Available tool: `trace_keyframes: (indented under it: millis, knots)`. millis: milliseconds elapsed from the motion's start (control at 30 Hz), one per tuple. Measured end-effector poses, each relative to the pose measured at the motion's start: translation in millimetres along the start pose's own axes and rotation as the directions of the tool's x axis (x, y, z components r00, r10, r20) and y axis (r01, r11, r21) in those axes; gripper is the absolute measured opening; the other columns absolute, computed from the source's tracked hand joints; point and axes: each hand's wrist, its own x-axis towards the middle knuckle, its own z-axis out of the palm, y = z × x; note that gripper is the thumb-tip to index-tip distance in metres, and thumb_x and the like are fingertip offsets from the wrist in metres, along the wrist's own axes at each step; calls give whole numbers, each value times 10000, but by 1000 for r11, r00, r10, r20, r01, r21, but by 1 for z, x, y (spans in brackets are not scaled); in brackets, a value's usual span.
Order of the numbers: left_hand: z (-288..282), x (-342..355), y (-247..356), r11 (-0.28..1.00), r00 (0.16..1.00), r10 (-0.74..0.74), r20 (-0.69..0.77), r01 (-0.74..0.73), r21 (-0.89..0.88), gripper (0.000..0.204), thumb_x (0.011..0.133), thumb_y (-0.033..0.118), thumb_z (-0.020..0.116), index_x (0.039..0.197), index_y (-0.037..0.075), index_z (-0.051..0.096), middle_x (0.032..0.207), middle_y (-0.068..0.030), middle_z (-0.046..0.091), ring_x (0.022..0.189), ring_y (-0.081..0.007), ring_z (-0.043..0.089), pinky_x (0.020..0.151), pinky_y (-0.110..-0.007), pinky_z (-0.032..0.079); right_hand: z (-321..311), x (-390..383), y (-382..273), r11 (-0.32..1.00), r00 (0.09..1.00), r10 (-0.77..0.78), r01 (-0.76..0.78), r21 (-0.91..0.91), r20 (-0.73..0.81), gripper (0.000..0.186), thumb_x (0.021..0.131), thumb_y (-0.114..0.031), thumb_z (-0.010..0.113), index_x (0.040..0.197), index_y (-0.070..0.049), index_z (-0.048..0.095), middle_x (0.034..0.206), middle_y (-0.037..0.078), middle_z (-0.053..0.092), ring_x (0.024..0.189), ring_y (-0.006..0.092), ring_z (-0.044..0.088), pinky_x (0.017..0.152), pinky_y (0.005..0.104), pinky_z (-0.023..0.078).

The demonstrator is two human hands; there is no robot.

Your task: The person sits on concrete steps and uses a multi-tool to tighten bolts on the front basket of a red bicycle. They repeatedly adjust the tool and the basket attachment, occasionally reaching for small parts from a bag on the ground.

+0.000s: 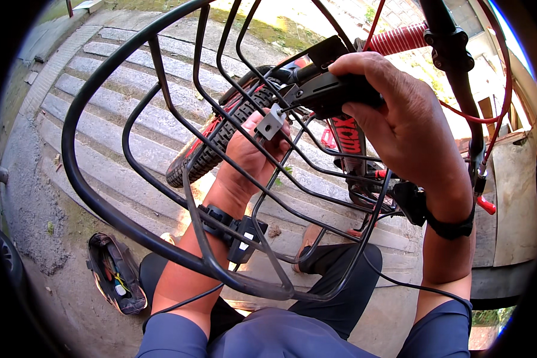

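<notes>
A black wire bicycle basket spreads across the middle in front of me. My right hand, above the basket, is closed on a black folding multi-tool. The tool's thin shaft reaches a small silver bracket at the basket wires. Below the wires, my left hand has its fingers closed around the bracket from underneath; the wires and bracket partly hide them. Beyond my left hand is the knobbly bicycle tyre.
A red-and-black bicycle frame stands beyond the basket. Its black handlebar, red cables and red-tipped lever are at the right. An unzipped tool bag lies on the concrete at lower left. Boards stand far right.
</notes>
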Motion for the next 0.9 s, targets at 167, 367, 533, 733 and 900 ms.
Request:
trace_keyframes:
  millis: [167, 367, 533, 733, 900]
  knots:
    - [9, -2, 2, 1000, 997, -1, -79, -1, -20, 225, 1006, 255, 452, 1052, 58, 550, 892, -73, 561, 759, -131, 542, 654, -217, 465, 1, 0, 1, 1000, 1000, -11, 11, -2, -7, 409, 786, 100, 636, 1154, -58, 555, 957, 107, 630, 846, 212, 658, 737, 291, 518]
    - [0, 1, -3, 999, 1000, 26, 5, -26, -42, 214, 998, 250, 459, 1043, 62, 552, 863, -59, 543, 732, -123, 517, 642, -217, 456, 2, -1, 0, 1000, 1000, -12, 12, 2, -21, 417, 782, 97, 636, 1161, -59, 555, 960, 113, 630, 849, 221, 659, 737, 295, 517]
    - [1, -2, 0, 1000, 1000, 15, 5, -15, -1, 210, 992, 243, 466, 1070, 63, 542, 894, -68, 562, 759, -128, 536, 658, -215, 465, 1, 0, 0, 999, 1000, -22, 21, -42, -13, 416, 779, 85, 641, 1159, -62, 554, 947, 115, 635, 830, 241, 660, 720, 310, 515]
    - [4, 1, 0, 998, 996, 18, -85, -23, -56, 230, 997, 256, 468, 1088, 55, 534, 906, -71, 574, 741, -126, 546, 649, -222, 476, -1, 0, -3, 995, 1000, -2, 2, -95, 0, 410, 779, 74, 648, 1154, -65, 556, 937, 120, 637, 815, 249, 660, 706, 319, 512]
    - [-4, 2, -2, 994, 999, -33, -29, 30, -103, 244, 1003, 280, 462, 1077, 63, 546, 874, -72, 573, 735, -129, 542, 642, -228, 470, -1, 2, -7, 994, 1000, -3, 2, -109, -9, 406, 780, 71, 652, 1151, -62, 558, 926, 121, 637, 807, 250, 656, 704, 316, 510]
